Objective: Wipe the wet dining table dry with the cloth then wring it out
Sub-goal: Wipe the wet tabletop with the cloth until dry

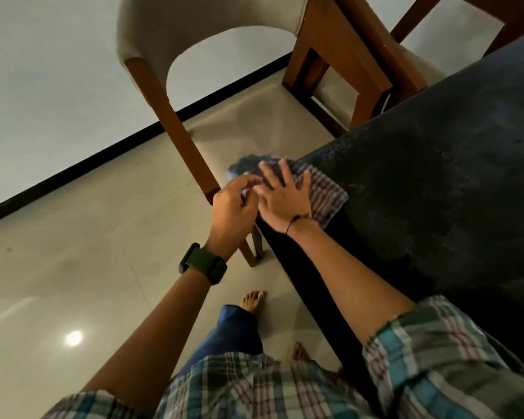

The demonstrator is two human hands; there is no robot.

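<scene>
Where table (436, 176) corner ends, right hand (280, 198) flattens overhanging cloth (324, 195)

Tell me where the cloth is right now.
In the head view, the checked cloth lies at the corner of the dark table, partly overhanging, under the flat right hand, with the left hand beside it.

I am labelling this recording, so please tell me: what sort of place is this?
Probably a home dining area. A dark dining table stands on a glossy tiled floor, with a padded wooden chair beside it, and the person is barefoot.
</scene>
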